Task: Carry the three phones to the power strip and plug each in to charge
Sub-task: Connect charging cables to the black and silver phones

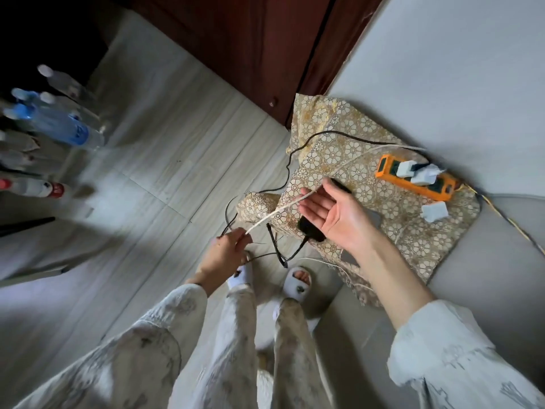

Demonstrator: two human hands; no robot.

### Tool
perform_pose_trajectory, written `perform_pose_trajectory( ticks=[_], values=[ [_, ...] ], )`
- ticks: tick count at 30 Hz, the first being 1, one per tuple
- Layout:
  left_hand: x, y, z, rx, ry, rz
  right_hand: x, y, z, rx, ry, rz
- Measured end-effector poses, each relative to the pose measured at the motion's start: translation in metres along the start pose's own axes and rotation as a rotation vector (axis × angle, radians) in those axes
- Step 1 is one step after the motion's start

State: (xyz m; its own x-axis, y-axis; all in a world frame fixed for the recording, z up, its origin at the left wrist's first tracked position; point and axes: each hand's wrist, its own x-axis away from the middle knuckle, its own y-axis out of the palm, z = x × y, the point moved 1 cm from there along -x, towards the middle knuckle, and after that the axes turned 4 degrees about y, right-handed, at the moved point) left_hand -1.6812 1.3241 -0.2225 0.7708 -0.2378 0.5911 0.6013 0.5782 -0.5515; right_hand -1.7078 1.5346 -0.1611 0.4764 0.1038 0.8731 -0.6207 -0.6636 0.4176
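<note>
Pinching the end of a white cable (277,211) in the left hand (227,255), with the right hand (333,214) spread palm-up, grasping nothing, the cable crossing its fingertips. Orange power strip (417,177) at two o'clock on the patterned cloth (330,149), two white adapters (414,172) plugged in, a third adapter (435,211) loose beside it. Dark shapes under the right hand, possibly phones (309,228); hard to tell. Charging apparently unfinished: cable untangling underway, phone connections remaining.

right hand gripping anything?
No: the right hand is open, palm up, with the white cable only lying across its fingertips; the left hand pinches the cable's end.
</note>
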Motion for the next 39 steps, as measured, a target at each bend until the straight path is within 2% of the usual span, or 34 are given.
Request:
perform_pose_trajectory(
  ticks=[3, 5, 7, 10, 12, 14, 18, 20, 22, 24, 28, 30, 33, 37, 39],
  values=[
    [0.019, -0.026, 0.025, 0.121, 0.035, 0.093, 0.026, -0.004, -0.008, 0.109, -0.051, -0.038],
    [0.03, -0.045, 0.051, 0.276, 0.052, 0.124, 0.043, -0.007, -0.002, 0.383, -0.068, -0.025],
    [0.041, -0.065, 0.084, 0.473, 0.053, 0.122, 0.061, -0.006, 0.007, 0.786, -0.083, -0.012],
    [0.055, -0.092, 0.137, 0.688, 0.13, 0.106, 0.089, 0.007, 0.012, 1.236, -0.111, -0.127],
    [0.065, -0.108, 0.17, 0.799, 0.168, 0.095, 0.107, 0.013, 0.009, 1.418, -0.132, -0.182],
    [0.073, -0.121, 0.197, 0.879, 0.185, 0.107, 0.124, 0.017, 0.004, 1.465, -0.162, -0.147],
    [0.088, -0.137, 0.235, 0.931, 0.212, 0.081, 0.161, 0.022, -0.019, 1.427, -0.353, -0.028],
    [0.097, -0.138, 0.245, 0.886, 0.227, 0.065, 0.18, 0.023, -0.034, 1.307, -0.397, -0.01],
    [0.108, -0.133, 0.247, 0.745, 0.249, 0.072, 0.199, 0.025, -0.049, 1.074, -0.409, -0.041],
    [0.119, -0.126, 0.243, 0.576, 0.291, 0.025, 0.22, 0.033, -0.064, 0.958, -0.462, -0.05],
    [0.142, -0.104, 0.233, 0.282, 0.405, -0.272, 0.255, 0.053, -0.087, 0.617, -0.493, -0.225],
    [0.148, -0.093, 0.229, 0.113, 0.447, -0.324, 0.269, 0.065, -0.099, 0.451, -0.505, -0.268],
    [0.153, -0.093, 0.226, -0.014, 0.462, -0.184, 0.284, 0.076, -0.113, 0.279, -0.531, -0.294],
    [0.159, -0.125, 0.244, 0.227, 0.449, 0.073, 0.29, 0.075, -0.121, 0.145, -0.518, -0.36],
    [0.164, -0.145, 0.259, 0.393, 0.463, 0.154, 0.286, 0.067, -0.117, 0.162, -0.522, -0.337]
  ],
)
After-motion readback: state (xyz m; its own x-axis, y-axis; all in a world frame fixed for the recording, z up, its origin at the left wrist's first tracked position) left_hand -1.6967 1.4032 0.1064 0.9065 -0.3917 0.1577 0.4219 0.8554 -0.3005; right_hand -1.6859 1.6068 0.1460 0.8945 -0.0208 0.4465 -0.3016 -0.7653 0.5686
